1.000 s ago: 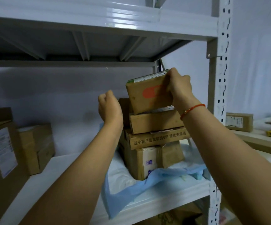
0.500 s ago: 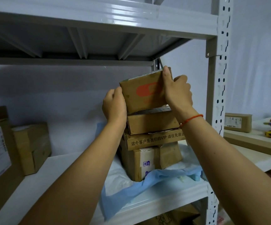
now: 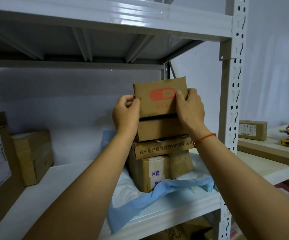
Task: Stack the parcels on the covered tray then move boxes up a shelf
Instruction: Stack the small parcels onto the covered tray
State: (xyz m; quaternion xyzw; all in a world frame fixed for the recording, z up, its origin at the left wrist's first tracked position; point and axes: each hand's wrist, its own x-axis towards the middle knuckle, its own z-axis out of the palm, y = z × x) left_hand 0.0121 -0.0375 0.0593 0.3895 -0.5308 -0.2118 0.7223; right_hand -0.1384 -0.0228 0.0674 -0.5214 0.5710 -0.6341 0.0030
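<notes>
Our left hand (image 3: 125, 112) has joined our right hand (image 3: 189, 108); both now clamp the top parcel (image 3: 159, 97), nearly stacked.

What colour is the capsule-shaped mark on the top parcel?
Orange-red, on the top parcel in the head view.

Both arms reach up toward mid-frame. The left hand (image 3: 125, 115) and the right hand (image 3: 189, 108) curl their fingers, gripping opposite sides of one parcel (image 3: 159, 99).

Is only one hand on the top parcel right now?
No, the left hand and the right hand both grip the top parcel, one at each side.
</notes>
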